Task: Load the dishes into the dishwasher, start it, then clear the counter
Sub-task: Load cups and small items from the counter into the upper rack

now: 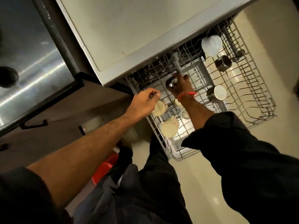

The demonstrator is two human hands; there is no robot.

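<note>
At the bottom of the frame are the person's dark trousers and two outstretched arms, with a red object (103,168) on the floor at lower centre-left. The right arm, in a dark sleeve, runs up from the lower right; the left arm, bare, crosses from the lower left. Just past them, at centre, a wire dishwasher rack (176,152) is pulled out over the pale floor, holding cream-coloured bowls (169,129) near its closest edge. The left hand (144,102) hovers over the rack's left side, fingers curled and pinching together; whether it holds anything cannot be told. The right hand (180,85), with a red thread at the wrist, is closed around a small steel cup (172,82) further into the rack. Towards the upper right sit a steel tumbler (217,92), another steel cup (223,63) and a whitish container (212,44). Farthest, the grey counter (129,29) fills the top, with a steel sink (32,62) at upper left.
</note>
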